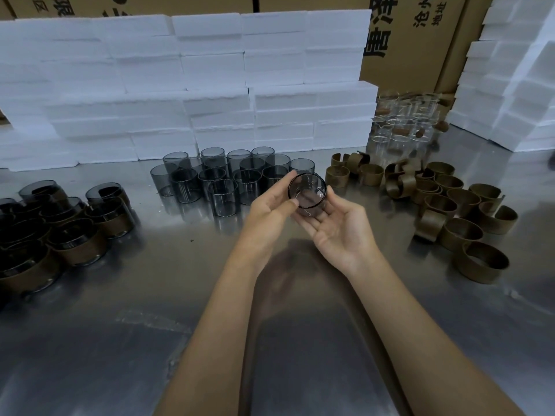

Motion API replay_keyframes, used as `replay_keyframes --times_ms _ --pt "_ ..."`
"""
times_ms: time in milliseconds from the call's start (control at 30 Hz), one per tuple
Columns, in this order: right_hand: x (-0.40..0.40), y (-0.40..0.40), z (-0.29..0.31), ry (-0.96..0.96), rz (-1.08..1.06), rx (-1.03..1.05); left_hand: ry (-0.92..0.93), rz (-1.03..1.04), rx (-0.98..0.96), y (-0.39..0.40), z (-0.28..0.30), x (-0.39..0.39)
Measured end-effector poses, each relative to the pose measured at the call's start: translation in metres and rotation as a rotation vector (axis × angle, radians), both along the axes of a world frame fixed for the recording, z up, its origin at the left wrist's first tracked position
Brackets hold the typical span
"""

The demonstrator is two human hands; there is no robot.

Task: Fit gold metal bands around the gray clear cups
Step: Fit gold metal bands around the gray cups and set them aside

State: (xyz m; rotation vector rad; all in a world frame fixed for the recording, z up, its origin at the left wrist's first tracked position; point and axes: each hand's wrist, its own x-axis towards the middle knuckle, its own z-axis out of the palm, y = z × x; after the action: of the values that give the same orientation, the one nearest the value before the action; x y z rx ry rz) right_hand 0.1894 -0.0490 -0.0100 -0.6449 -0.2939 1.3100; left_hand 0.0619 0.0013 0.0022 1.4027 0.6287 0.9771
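Just 1 view here, worn on your head.
It looks forward and down over your forearms at the steel table, close on both hands, facing the white foam blocks stacked along the back.

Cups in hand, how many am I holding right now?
1: a gray cup, without a band, pinched by the left hand and resting on the open right hand, in front of the bare cups. None appears hidden.

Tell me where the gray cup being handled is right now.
In the head view, the gray cup is centre frame, held between both hands above the table, just in front of the cluster of unbanded cups.
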Motion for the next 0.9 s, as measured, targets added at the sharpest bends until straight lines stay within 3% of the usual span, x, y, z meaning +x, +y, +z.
replay_keyframes --times_ms 100,233,367,467,633,900 --pt "-0.001 -0.001 0.001 0.004 -0.003 0.012 0.007 -0.016 0.021 -0.001 -0.003 0.004" --pt "-0.007 0.0 0.002 -0.135 -0.01 0.021 0.013 0.154 0.079 -0.004 -0.006 0.014" --pt "-0.017 0.002 0.005 -0.414 -0.15 -0.024 -0.18 0.236 -0.04 0.003 -0.006 0.011" --pt "-0.021 0.001 0.006 -0.761 -0.301 -0.046 -0.399 0.119 -0.276 0.008 -0.002 0.003" --pt "-0.026 -0.001 0.002 -1.167 -0.346 0.021 -0.457 -0.011 -0.493 0.008 -0.003 -0.001" --pt "-0.02 0.0 -0.001 -1.226 -0.541 0.033 -0.295 -0.122 -0.465 0.003 -0.005 0.001"
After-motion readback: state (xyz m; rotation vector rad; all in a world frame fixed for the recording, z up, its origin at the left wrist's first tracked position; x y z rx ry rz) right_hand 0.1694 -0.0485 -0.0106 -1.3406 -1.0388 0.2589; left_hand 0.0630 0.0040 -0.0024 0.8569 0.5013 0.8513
